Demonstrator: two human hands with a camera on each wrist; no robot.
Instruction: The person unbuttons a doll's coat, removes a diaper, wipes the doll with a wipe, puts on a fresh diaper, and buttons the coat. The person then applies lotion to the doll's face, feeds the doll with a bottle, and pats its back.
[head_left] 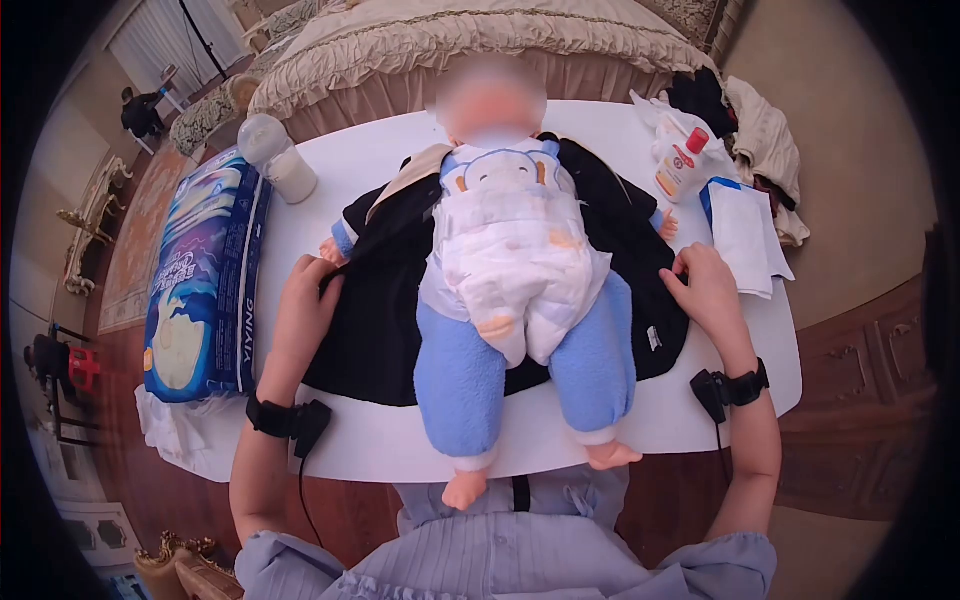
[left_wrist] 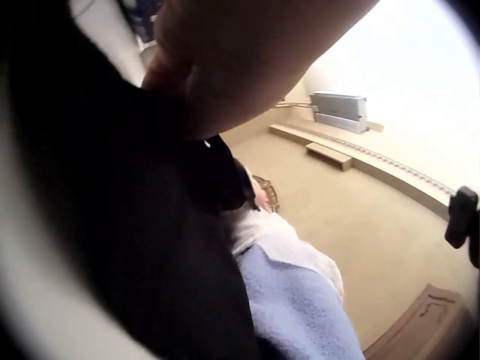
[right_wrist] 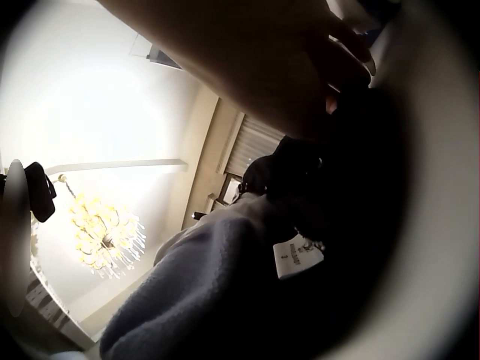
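Note:
A baby doll [head_left: 465,488] lies on its back on a white table [head_left: 700,420], feet toward me, in blue fleece trousers [head_left: 455,380] and a white top with an animal face. Over its front is a white diaper [head_left: 520,265] with yellow patches. Spread out beneath the doll is a black jacket [head_left: 370,335] with a beige collar. My left hand [head_left: 308,305] pinches the jacket's left edge near the doll's hand. At the opposite edge, my right hand [head_left: 708,290] pinches the cloth between thumb and fingers. A white label [right_wrist: 298,256] shows on the jacket in the right wrist view.
A large blue diaper pack [head_left: 200,290] stands along the table's left side, beside a feeding bottle [head_left: 293,177]. At the right are a red-capped bottle [head_left: 682,170] and folded white cloths [head_left: 745,235]. Clothes [head_left: 765,140] are heaped beyond, and a bed [head_left: 380,75] adjoins the far edge.

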